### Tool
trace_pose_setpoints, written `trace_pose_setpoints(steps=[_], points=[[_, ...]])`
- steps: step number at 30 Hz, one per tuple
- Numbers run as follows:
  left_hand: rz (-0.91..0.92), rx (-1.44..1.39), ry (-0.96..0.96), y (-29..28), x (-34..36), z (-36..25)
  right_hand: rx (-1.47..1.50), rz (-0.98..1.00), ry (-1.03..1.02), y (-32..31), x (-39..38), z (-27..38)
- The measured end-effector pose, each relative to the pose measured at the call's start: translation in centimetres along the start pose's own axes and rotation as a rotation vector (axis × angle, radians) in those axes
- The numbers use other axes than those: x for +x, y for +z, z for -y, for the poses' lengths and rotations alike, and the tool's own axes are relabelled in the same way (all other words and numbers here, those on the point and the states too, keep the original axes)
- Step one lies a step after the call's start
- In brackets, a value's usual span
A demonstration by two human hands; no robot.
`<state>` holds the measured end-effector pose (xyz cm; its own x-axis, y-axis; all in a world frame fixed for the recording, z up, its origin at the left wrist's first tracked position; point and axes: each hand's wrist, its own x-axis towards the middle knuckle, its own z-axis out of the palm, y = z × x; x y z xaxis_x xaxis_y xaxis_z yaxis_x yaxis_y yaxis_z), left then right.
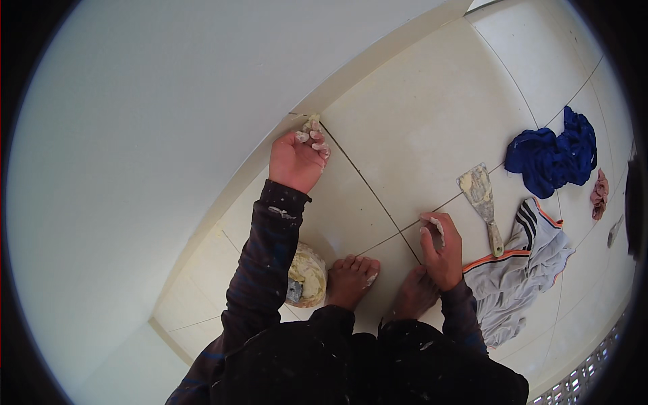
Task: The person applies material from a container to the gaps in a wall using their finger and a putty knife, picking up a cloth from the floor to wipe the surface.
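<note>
Two hands work a pale tiled floor [418,115], and two bare feet are planted between them. The left hand [295,160] is curled, its paste-smeared fingertips [317,138] pinching a small yellowish lump of putty [312,123] against the dark joint [364,182] where the floor meets the smooth white wall [169,135]. That joint runs diagonally from the wall down toward the feet. The right hand [440,248] rests half open, fingers bent on the tile, holding nothing. One putty knife [482,202] lies flat to the right, its broad paste-coated blade pointing up and away, handle toward the person. One crumpled plastic bag [307,275] of yellowish paste sits by the left foot. A blue cloth [550,154] and grey striped shorts [526,270] lie rumpled.
</note>
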<state>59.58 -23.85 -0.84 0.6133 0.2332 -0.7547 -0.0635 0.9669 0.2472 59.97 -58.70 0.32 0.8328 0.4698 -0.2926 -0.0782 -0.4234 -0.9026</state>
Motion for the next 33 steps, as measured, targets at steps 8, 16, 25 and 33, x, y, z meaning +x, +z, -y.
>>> trace_pose_setpoints(steps=[8,16,25,33], points=[[0.157,-0.072,-0.077,0.6,-2.2,-0.7,-0.015,-0.001,-0.001,0.0,0.1,0.2],[0.184,-0.322,-0.105,1.9,-3.9,-0.7,-0.002,-0.009,-0.002,0.1,0.0,0.1],[0.15,-0.293,-0.063,1.9,-6.5,0.0,0.013,-0.007,0.006,-0.1,-0.1,0.2],[0.073,-0.148,-0.085,1.9,-3.0,0.0,0.014,-0.004,-0.01,-0.1,-0.1,0.1]])
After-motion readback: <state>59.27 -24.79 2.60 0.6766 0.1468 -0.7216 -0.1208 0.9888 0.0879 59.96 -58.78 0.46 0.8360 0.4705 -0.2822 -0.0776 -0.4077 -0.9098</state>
